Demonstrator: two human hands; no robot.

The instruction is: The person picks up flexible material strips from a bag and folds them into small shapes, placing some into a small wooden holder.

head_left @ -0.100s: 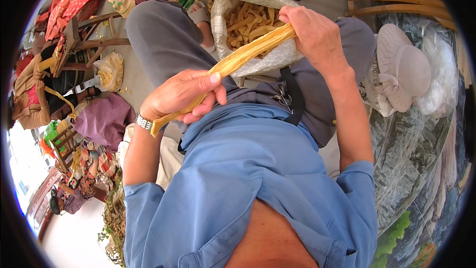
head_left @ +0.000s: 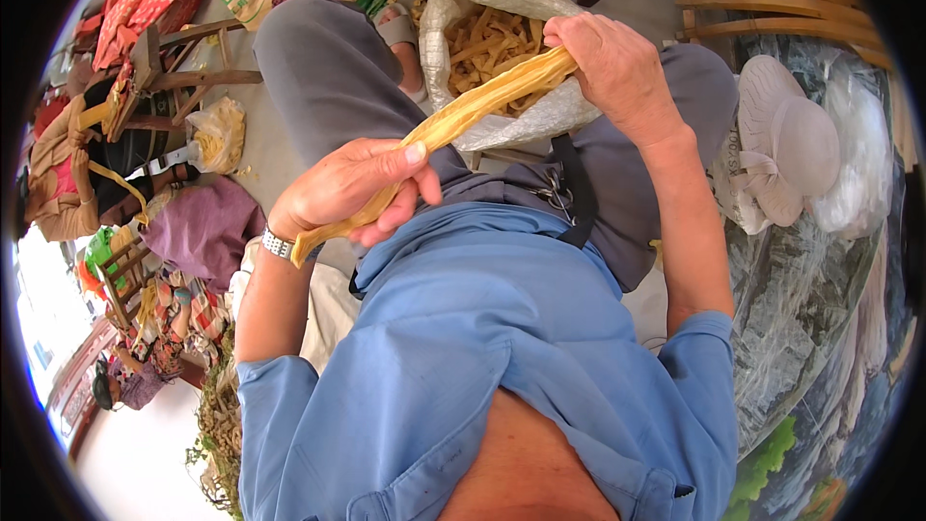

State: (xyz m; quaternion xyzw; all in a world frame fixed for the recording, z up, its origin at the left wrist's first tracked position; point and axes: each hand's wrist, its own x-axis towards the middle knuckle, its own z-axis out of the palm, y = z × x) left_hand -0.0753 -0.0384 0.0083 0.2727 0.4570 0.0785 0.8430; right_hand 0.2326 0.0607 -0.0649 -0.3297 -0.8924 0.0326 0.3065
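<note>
Between my hands runs a long, wrinkled yellow strip (head_left: 473, 114), drawn out on a slant above my lap. Its upper right end is gripped by the closed fingers of my right hand (head_left: 617, 77). Lower on the left, my left hand (head_left: 362, 188) pinches the strip under its thumb, and a loose tail sticks out beside my metal wristwatch (head_left: 279, 243). Just past the strip, a white woven sack (head_left: 453, 5) gapes between my knees. Inside lie many shorter yellow-brown pieces (head_left: 487, 43). The strip hides part of the sack's near rim.
On the right, a pale brimmed hat (head_left: 801, 135) rests by clear plastic sheeting (head_left: 849, 169) and a wooden chair (head_left: 772, 10). A wooden stool (head_left: 193, 77) and a plastic bag of yellow strips (head_left: 216, 135) stand left. Other people (head_left: 68, 174) sit farther left.
The view has shifted slightly, so the surroundings sit a little differently. Both hands keep their hold on the yellow strip, with hardly any movement.
</note>
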